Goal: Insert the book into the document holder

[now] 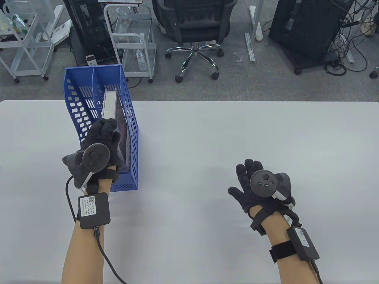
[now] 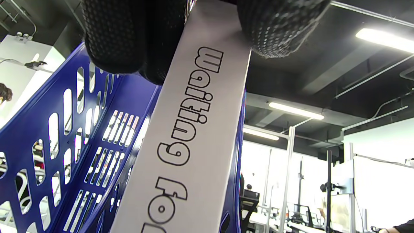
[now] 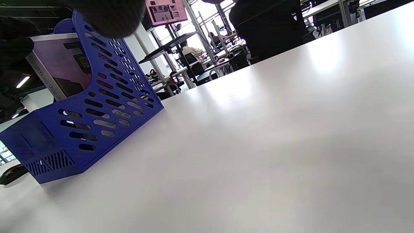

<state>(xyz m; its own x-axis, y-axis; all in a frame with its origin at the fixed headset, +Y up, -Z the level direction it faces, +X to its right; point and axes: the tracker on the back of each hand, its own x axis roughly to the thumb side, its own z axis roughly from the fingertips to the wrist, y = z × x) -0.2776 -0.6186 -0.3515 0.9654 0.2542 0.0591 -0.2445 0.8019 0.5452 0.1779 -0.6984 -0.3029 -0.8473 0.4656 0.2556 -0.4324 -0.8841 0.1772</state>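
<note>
A blue perforated document holder (image 1: 133, 139) with two slots stands on the left of the white table (image 1: 225, 142). A book (image 1: 111, 105) with a white spine and dark cover stands inside its right slot. My left hand (image 1: 102, 137) grips the book's near upper end; in the left wrist view fingers (image 2: 129, 35) and thumb pinch the white spine (image 2: 187, 136) printed "Waiting for", with the holder's wall (image 2: 48, 129) beside it. My right hand (image 1: 250, 183) lies open and empty over the table at the right. The right wrist view shows the holder (image 3: 97, 106) with the book (image 3: 58, 64) in it.
Beyond the table's far edge stand a black office chair (image 1: 195, 26), white wire carts (image 1: 133, 38) and black equipment racks (image 1: 308, 26) on grey carpet. Cables run from both wrists toward the near edge.
</note>
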